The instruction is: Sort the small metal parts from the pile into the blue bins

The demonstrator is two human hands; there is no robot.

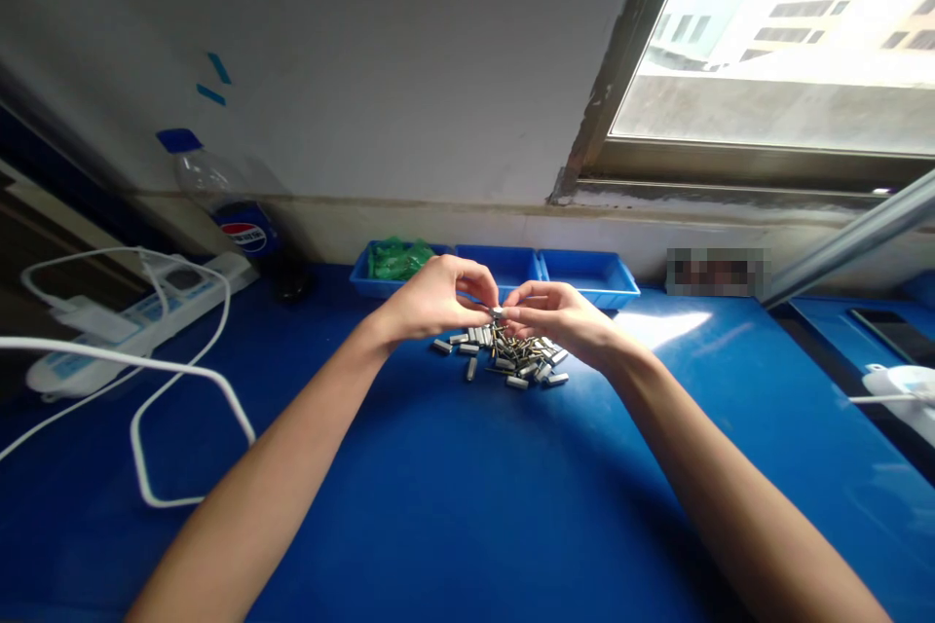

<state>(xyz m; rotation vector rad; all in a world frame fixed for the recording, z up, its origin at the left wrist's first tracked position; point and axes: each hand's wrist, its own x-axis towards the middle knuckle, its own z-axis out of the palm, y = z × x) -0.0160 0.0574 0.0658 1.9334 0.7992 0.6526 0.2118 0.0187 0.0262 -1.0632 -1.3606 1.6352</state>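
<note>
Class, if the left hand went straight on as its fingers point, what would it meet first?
The left hand would likely meet the right hand first, just past the small silvery piece between them; depth is unclear.

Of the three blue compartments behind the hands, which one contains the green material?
The leftmost compartment, nearest the Pepsi bottle: crumpled green plastic shows inside it, and in neither of the others.

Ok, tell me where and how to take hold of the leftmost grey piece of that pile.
Pinch the leftmost grey piece at mid-length, across its narrow width, probably best from above and slightly left. It is small and elongated, lying on the blue table, and its left end faces away from the other pieces, which bunch to its right.
</note>
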